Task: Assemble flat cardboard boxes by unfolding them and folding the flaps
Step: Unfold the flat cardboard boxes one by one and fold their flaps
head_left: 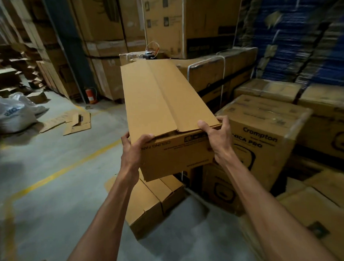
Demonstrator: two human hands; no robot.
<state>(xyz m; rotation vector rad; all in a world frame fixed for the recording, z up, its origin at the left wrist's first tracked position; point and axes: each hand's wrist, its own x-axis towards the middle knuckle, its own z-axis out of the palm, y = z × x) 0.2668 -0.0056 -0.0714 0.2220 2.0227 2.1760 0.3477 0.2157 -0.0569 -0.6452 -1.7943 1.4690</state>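
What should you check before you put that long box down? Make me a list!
1. Left hand grips the near left corner of the ceiling fan box: ok.
2. Right hand grips the near right corner: ok.
3. Top flaps folded flat, meeting along the middle: ok, though a small gap shows at the near end.
4. Bottom flaps closed: cannot tell, hidden underneath.
5. Plain box on the floor just below, a likely spot to set it; its top looks flat: ok.
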